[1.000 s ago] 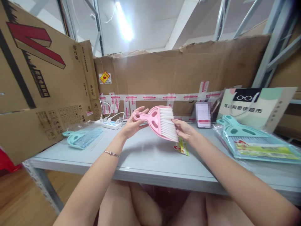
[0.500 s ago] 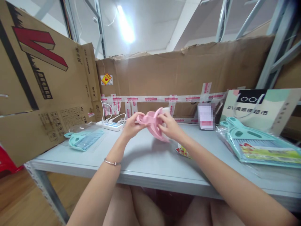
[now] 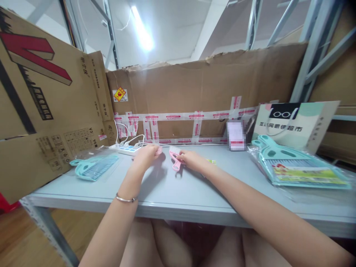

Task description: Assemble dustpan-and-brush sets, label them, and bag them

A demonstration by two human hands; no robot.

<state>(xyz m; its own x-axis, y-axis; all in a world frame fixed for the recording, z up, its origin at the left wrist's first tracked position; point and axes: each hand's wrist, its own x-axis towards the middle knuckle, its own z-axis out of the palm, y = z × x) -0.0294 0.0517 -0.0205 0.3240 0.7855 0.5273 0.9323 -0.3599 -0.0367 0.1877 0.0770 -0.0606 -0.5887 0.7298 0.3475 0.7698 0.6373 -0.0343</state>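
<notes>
My right hand (image 3: 191,160) is closed on a small pink brush (image 3: 176,163), gripping it at the side, its white bristles tilted up and its looped handle pointing down. To the left, my left hand (image 3: 148,152) is closed too. A bit of a pink dustpan (image 3: 158,150) shows past its fingertips; the hand hides the rest. A gap of bare tabletop separates the two. Behind my right wrist lies a small printed card (image 3: 211,161), mostly covered by the arm.
Turquoise dustpan-and-brush sets in clear bags lie at left (image 3: 96,167) and right (image 3: 303,163). A power strip (image 3: 128,149) with white cables sits at the back, a phone (image 3: 236,135) leans by a paper bag (image 3: 294,124). Cardboard (image 3: 178,89) walls the grey table (image 3: 178,196).
The pink brush and dustpan, held together before, are now apart, one in each hand. My left hand has moved left and my right hand lower. The view has shifted slightly.
</notes>
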